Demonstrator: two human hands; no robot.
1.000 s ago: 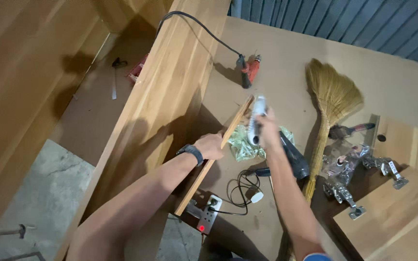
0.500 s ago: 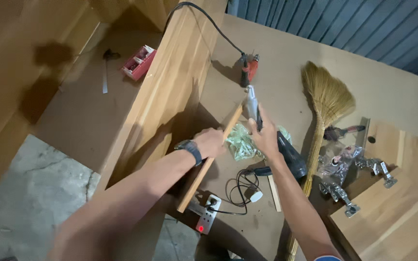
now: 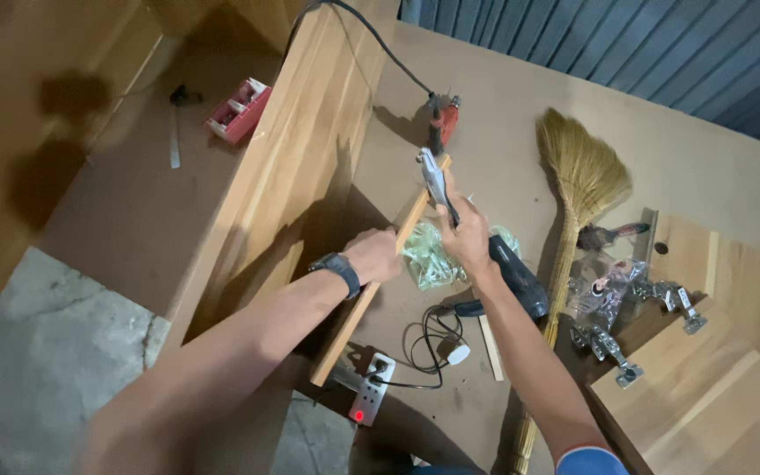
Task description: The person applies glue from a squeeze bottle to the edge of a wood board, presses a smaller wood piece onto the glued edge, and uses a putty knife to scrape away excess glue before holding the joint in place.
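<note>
Two hands, left hand (image 3: 374,255) fingers clamped on wooden strip (image 3: 371,290), right hand (image 3: 466,239) gripping metal tool (image 3: 434,180)

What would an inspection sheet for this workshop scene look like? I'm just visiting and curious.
Surface: brown board floor, partly bare.
Job's things: long wooden strip held slanted; silvery hand tool at its upper end.
Clutter: straw broom, red power drill, black power tool, metal hinges, clear plastic bag, red box.
Hands: left hand, wristwatch on, grips the strip; right hand grips the tool, fingers closed.
Cables: black cord to the drill; coiled cord by a power strip.
Surroundings: tall wooden panel, blue corrugated wall, concrete floor.
</note>
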